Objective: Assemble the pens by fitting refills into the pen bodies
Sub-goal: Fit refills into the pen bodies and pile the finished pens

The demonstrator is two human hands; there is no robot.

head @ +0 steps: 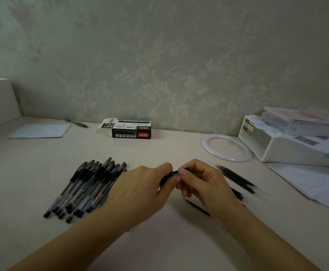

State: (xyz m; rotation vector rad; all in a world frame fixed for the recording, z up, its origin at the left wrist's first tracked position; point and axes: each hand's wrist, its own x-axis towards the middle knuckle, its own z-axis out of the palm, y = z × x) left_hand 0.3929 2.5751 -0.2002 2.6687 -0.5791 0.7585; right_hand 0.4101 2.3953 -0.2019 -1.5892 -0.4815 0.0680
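above the desk [159,149], pen [174,173] pinched between fingers of left hand [140,190] and right hand [201,182]

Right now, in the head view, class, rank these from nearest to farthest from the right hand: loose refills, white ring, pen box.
1. loose refills, on the table just right of the right hand.
2. white ring, farther back, to the right.
3. pen box, at the wall, back left.

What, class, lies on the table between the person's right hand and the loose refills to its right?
Nothing visible does. The right hand and left hand hold a pen together; bare table separates the right hand from the refills.
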